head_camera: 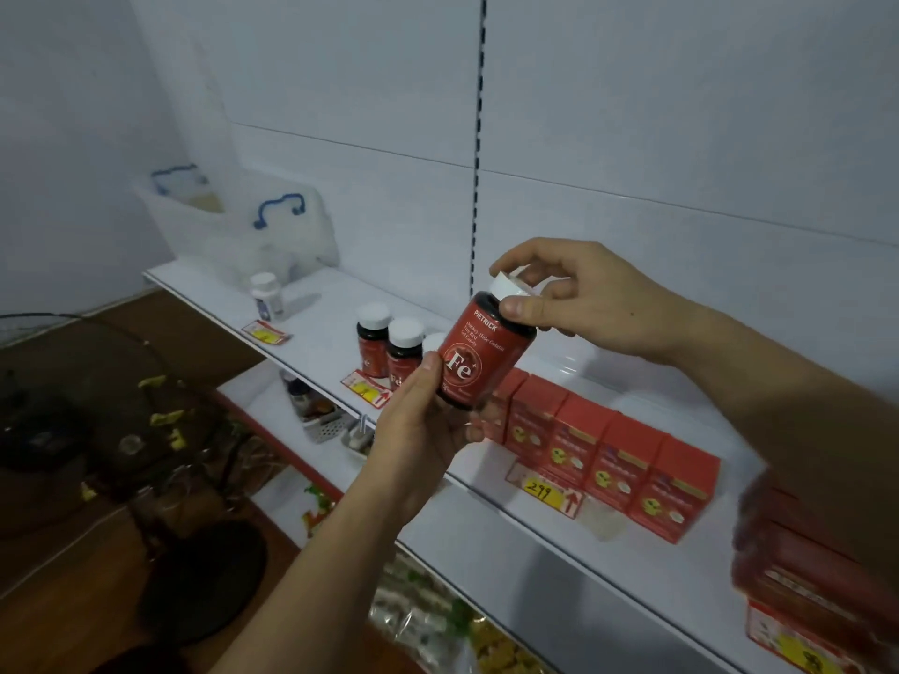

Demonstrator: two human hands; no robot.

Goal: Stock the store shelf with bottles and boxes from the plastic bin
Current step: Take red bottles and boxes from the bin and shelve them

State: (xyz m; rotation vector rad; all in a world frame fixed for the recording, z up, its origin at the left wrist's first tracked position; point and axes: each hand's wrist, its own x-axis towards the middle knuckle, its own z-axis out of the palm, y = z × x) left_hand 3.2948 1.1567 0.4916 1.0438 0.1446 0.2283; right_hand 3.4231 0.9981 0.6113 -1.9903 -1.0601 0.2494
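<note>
Dark red-labelled plastic bottle with white cap [481,350] held tilted above the white shelf [486,484], just right of the shelved matching bottles [389,345]. Gripped underneath by left hand [428,420], cap pinched by right hand [574,304], likely to face the label forward.

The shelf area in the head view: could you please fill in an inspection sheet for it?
Surface: white shelf, price tags on its front edge.
Job's things: red-label bottle held in both hands; matching bottles stand on the shelf; row of red boxes; plastic bin at the far end; small white bottle beside it.
Clutter: packets on the lower shelves, too blurred to name.
Grips: left hand holds the body; right hand pinches the white cap.
Cables: nothing seen.
Surroundings: white back panel, wooden floor.
</note>
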